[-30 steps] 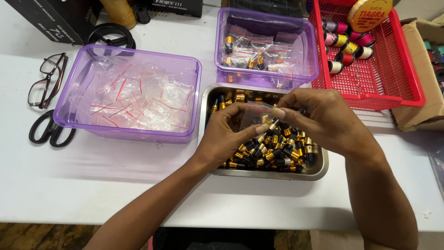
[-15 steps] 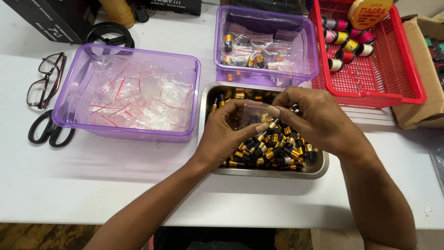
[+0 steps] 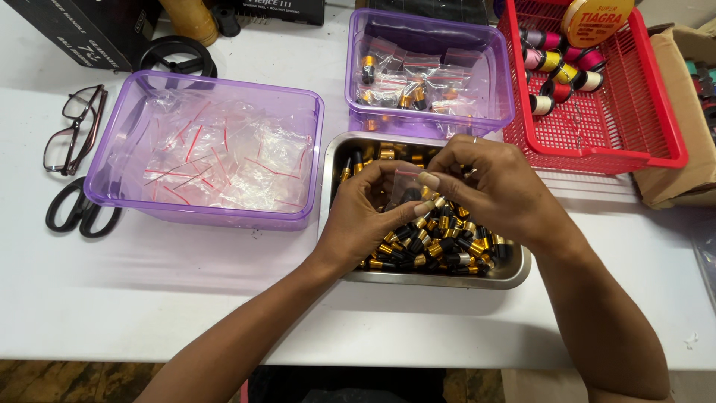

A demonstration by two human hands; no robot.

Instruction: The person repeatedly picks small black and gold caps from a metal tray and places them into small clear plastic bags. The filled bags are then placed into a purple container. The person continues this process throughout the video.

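Nearest the camera, both forearms reached forward over the white table [image 3: 186, 298] to meet above a steel tray [image 3: 514, 270] heaped with small black-and-gold cylinders [image 3: 440, 242]. The left hand [image 3: 369, 216] and the right hand [image 3: 492, 186] were closed together on a small clear bag [image 3: 406, 186], which sat between their fingertips, pinched at its edges and held just over the tray; a dark piece seemed to lie inside the bag, though the plastic and the fingers hid too much to be sure. To the left of the tray stood a large purple tub [image 3: 112, 168] holding empty clear bags with red strips [image 3: 216, 160]. Beyond its left wall lay black scissors [image 3: 78, 213] and, a little farther, a pair of glasses [image 3: 71, 127]. Behind the tray, touching or nearly touching its far rim, a smaller purple tub [image 3: 500, 89] held filled bags [image 3: 406, 82]. At the far right, a red basket [image 3: 634, 127] carried spools of coloured thread [image 3: 556, 63], with a cardboard box [image 3: 682, 175] beside it.
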